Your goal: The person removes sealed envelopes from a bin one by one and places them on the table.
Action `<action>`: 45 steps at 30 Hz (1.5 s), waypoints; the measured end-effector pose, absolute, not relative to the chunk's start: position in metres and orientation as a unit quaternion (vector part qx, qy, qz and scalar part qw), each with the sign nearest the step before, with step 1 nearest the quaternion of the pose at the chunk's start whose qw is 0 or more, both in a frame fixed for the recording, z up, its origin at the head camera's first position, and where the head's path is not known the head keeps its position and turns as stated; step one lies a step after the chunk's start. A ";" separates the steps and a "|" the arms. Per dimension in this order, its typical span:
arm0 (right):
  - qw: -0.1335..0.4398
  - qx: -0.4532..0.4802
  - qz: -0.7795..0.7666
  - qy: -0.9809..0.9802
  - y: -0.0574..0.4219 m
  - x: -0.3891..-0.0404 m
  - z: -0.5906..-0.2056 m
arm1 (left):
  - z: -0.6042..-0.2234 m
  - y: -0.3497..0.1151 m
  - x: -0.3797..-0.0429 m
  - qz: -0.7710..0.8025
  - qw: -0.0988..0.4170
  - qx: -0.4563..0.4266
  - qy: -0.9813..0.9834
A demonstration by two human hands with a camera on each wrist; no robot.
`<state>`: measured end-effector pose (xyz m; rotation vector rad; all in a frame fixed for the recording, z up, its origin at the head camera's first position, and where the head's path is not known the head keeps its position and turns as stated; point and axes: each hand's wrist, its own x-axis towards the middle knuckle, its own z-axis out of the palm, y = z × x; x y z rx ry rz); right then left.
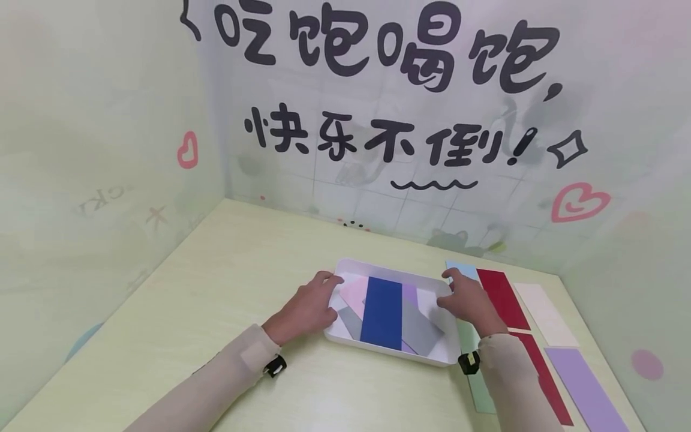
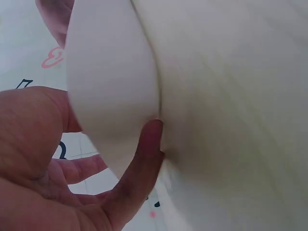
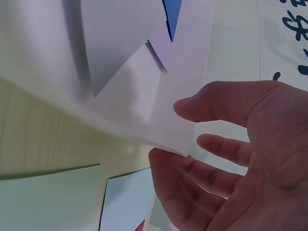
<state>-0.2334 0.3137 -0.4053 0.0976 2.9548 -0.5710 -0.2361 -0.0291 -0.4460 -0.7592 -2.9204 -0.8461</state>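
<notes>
A shallow white tray [image 1: 378, 350] is held at its two ends. My left hand [image 1: 306, 305] grips the left end; in the left wrist view a finger presses the outside of the tray wall [image 2: 110, 72]. At the far right corner, my right hand [image 1: 471, 300] holds the rim, thumb on the inner side and an index finger against the outer edge in the right wrist view. Inside lie overlapping flat cards: a dark blue card [image 1: 382, 312] on top, a grey card [image 1: 423, 327], a pink card [image 1: 353, 292] and a purple card [image 1: 410, 294].
Right of the tray, more cards lie on the pale wooden table [image 1: 216, 288]: light blue [image 3: 126, 197], green [image 1: 480, 393], dark red [image 1: 504, 297], cream [image 1: 545, 312] and lilac [image 1: 585, 384]. Behind stands a printed wall [image 1: 324, 186]; others flank both sides.
</notes>
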 end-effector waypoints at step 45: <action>0.091 0.058 -0.143 0.984 0.309 -0.245 -0.415 | -0.409 0.119 -0.226 0.052 -0.065 -0.254 -0.964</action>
